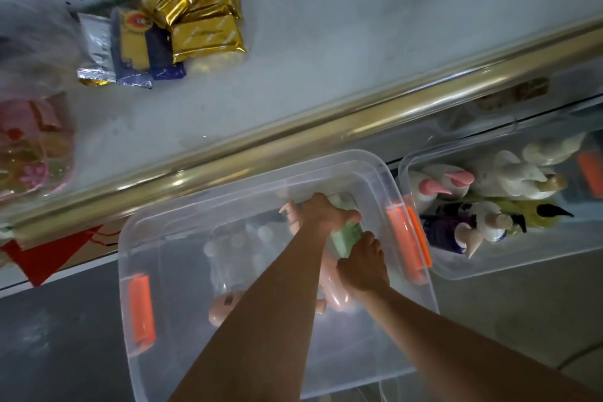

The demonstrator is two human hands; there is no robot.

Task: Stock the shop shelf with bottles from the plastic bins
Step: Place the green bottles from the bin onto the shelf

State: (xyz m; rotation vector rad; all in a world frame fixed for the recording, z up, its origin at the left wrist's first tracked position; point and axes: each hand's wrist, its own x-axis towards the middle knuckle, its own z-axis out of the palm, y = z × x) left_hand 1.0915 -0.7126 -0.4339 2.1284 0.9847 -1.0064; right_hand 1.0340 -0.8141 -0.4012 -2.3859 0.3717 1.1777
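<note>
So both our hands are down in the near bin (208,192), a clear tub with orange latches. Our left hand (321,214) is at 12 o'clock inside it, fingers curled over the top of a green bottle (346,236). Our right hand (363,268) sits just below at 5 o'clock of the left, fingers bent down around a pink bottle (337,295); we can't tell how tight that hold is. Another pink bottle lies at the bin's 7 o'clock, and pale clear bottles at its centre are blurred. A second bin (456,271) at 3 o'clock holds white, pink-capped and purple bottles. At 12 o'clock runs the shelf (326,42) with a brass rail (375,114); gold packets (195,19) lie at 11 o'clock.
</note>
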